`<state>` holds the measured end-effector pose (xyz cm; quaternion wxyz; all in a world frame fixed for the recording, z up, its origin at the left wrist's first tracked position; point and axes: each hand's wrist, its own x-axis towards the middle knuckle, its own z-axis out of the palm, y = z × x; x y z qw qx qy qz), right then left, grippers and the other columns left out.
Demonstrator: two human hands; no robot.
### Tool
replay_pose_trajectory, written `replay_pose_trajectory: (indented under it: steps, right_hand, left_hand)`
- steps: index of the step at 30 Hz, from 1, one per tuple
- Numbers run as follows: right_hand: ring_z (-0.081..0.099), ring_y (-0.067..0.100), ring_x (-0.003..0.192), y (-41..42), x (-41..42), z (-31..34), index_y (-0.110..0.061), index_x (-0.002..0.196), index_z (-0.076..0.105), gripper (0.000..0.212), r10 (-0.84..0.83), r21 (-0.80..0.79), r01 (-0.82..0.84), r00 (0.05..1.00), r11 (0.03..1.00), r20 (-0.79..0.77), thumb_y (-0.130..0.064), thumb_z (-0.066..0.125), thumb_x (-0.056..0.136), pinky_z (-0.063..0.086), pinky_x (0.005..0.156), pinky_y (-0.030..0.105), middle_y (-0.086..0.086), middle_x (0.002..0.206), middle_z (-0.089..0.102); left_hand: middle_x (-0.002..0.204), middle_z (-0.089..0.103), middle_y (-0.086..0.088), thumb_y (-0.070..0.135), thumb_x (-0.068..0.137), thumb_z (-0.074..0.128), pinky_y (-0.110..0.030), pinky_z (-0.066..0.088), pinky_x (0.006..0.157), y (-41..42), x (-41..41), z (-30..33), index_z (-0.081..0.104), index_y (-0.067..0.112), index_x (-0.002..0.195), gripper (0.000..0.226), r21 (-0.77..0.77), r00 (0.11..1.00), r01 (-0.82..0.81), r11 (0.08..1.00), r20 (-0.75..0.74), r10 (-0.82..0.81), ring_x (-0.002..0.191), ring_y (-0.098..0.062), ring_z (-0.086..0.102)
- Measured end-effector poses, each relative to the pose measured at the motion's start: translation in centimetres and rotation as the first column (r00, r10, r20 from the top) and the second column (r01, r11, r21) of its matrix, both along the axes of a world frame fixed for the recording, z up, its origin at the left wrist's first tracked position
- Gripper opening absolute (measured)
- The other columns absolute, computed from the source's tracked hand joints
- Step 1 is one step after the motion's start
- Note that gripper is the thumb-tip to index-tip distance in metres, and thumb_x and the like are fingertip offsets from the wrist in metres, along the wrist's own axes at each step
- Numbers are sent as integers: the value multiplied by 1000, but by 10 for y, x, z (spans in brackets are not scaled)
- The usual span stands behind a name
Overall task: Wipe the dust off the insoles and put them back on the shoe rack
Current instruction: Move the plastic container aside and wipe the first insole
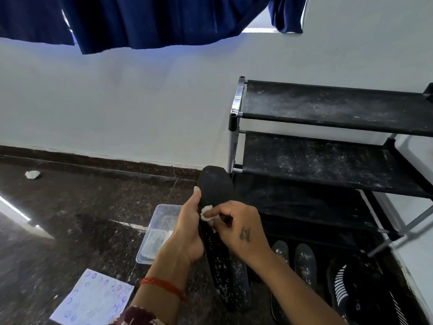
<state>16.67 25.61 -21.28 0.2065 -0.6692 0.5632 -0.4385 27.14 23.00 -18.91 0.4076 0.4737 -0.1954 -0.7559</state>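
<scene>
The left hand (189, 228) grips the insole (216, 221) mid-length, held above the floor beside the rack (328, 109). The right hand (236, 224) pinches a wipe (206, 213) against it. Stroke heelward, where dust remains.

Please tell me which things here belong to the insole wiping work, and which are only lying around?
Belong to the job: held insole, white wipe, left hand, right hand, dusty insoles on the floor, shoe rack.

Lying about: plastic container, crumpled paper, printed sheet, black shoe.
</scene>
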Motion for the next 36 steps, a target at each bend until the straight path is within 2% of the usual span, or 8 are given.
replay_pose_trajectory:
  steps: [3, 6, 9, 12, 20, 24, 30, 36]
  right_hand:
    - [61, 1, 79, -4, -6, -2, -24, 87, 75, 22, -58, -19, 56, 993, 998, -99, -6, 67, 77, 44, 72, 7, -8, 85, 70]
    - [62, 9, 83, -7, -14, -3, -20, 93, 74, 20, -162, 5, 165, 971, 986, -174, -8, 62, 82, 46, 76, 16, -4, 89, 69]
    - [63, 3, 80, -7, -16, 3, -19, 92, 74, 17, -204, -25, 203, 978, 979, -43, -9, 68, 79, 46, 73, 9, -4, 89, 71]
    - [65, 2, 73, 0, -4, 10, -21, 87, 75, 16, -27, 27, 24, 988, 999, 151, -10, 73, 76, 51, 68, 14, -8, 83, 71]
    - [56, -6, 68, -5, -5, -2, -20, 86, 75, 17, -27, 2, 28, 1000, 1000, -15, -7, 67, 79, 39, 64, 1, -7, 81, 69]
    - [61, 5, 76, -8, -11, -5, -19, 90, 74, 20, -109, -16, 108, 989, 994, -98, -5, 64, 81, 36, 67, -1, -4, 85, 69]
    - [64, 2, 80, -6, -4, 3, -19, 89, 74, 15, -36, -178, 52, 995, 983, 90, -10, 70, 77, 51, 73, 16, -7, 87, 71]
    - [62, 0, 81, -4, 4, -1, -21, 88, 73, 21, 61, -185, -60, 998, 981, -3, -6, 66, 75, 47, 73, 10, -9, 85, 70]
  left_hand:
    - [82, 70, -18, 51, 97, 38, -39, 51, 73, 2, -1, -2, 69, -1, 95, 61, -31, 999, 47, 998, 27, -46, 77, -29, 66]
    - [92, 70, -21, 56, 97, 31, -45, 51, 81, 4, -2, 0, 67, 0, 103, 67, -27, 991, 132, 991, 5, -132, 83, -32, 67]
    - [83, 71, -19, 57, 97, 29, -39, 56, 65, 2, -1, -2, 66, 4, 101, 65, -49, 992, 128, 991, -11, -129, 69, -29, 69]
    - [72, 70, -14, 58, 95, 33, -31, 54, 57, -1, 1, -6, 65, 3, 94, 63, -62, 997, 73, 995, -5, -74, 62, -23, 68]
    - [105, 62, -21, 42, 99, 32, -38, 48, 85, -1, 0, -5, 59, -3, 122, 57, -75, 1000, 23, 997, 3, -23, 91, -29, 61]
    - [93, 62, -19, 46, 97, 34, -39, 47, 79, 1, 0, -4, 57, -2, 119, 58, -65, 996, 89, 994, 0, -89, 84, -29, 60]
    - [86, 70, -17, 54, 93, 41, -34, 58, 68, -3, 1, -3, 67, 1, 98, 59, -84, 999, -36, 996, -39, 33, 73, -25, 69]
    - [112, 68, -19, 51, 95, 42, -37, 50, 87, -3, 1, -3, 66, 2, 111, 58, -90, 996, -79, 993, -35, 76, 101, -29, 64]
